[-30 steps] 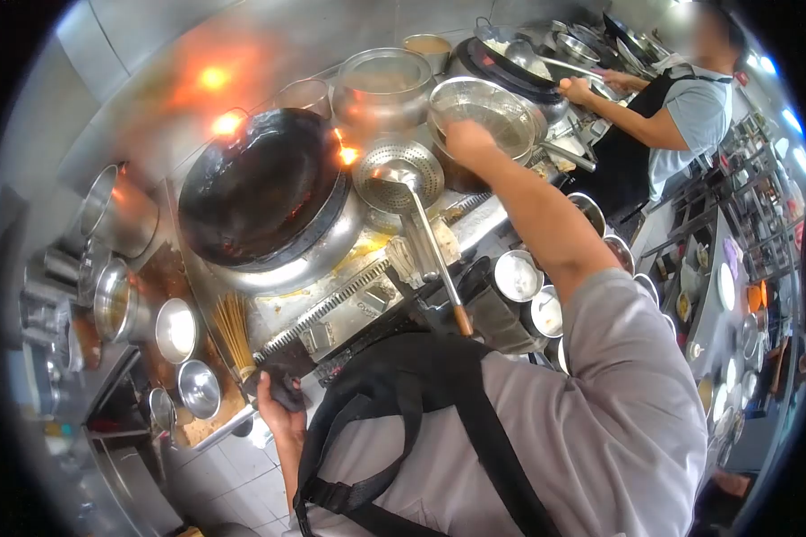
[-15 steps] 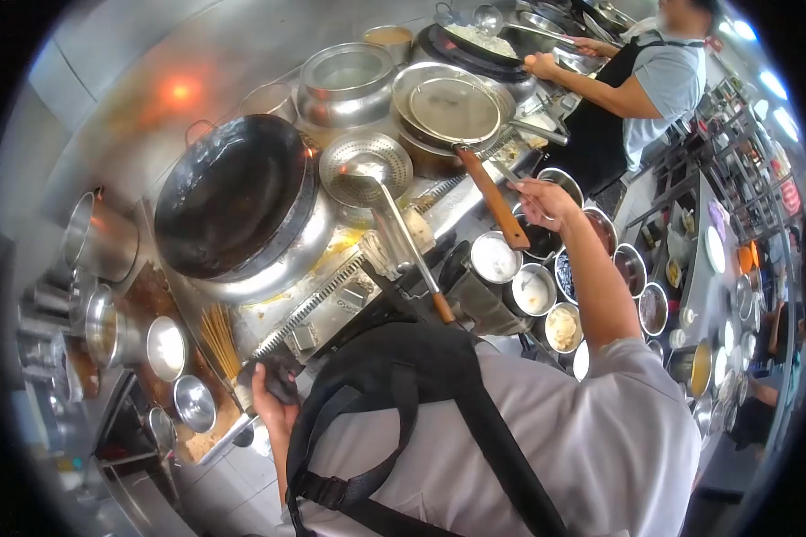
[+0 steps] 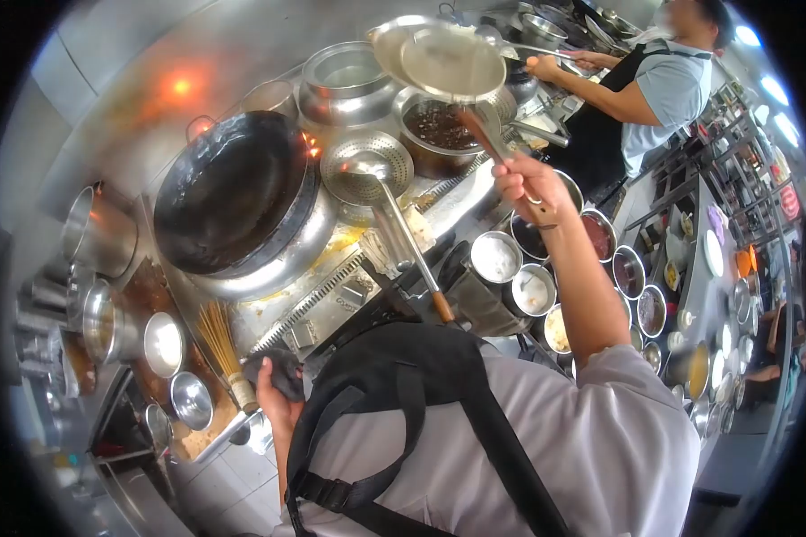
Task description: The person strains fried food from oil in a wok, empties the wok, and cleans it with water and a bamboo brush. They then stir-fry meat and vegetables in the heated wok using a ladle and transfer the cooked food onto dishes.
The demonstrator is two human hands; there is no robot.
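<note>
My right hand (image 3: 535, 186) is closed round the wooden handle of a round strainer (image 3: 452, 63), raised at a tilt above the stove. A wider metal rim shows behind its mesh. Below it stands a metal pot (image 3: 439, 157) of dark bubbling liquid. At the lower left, my left hand (image 3: 276, 398) grips a dark cloth (image 3: 285, 376) close to a large black wok (image 3: 233, 192), which leans on its ring. A perforated ladle-strainer (image 3: 367, 170) lies between wok and pot with a long-handled ladle (image 3: 407, 237) resting in it. A bamboo brush (image 3: 224, 353) is beside my left hand.
Several ingredient tins (image 3: 533, 289) stand to the right of the stove. A co-worker (image 3: 631, 98) handles a pan at the upper right. Steel bowls (image 3: 192, 401) and pots (image 3: 103, 233) line the left side. A lidless steel pot (image 3: 345, 76) stands at the back.
My right hand has taken the wooden handle and lifted the strainer up off the pot, uncovering the dark liquid. The left hand and its cloth have hardly moved.
</note>
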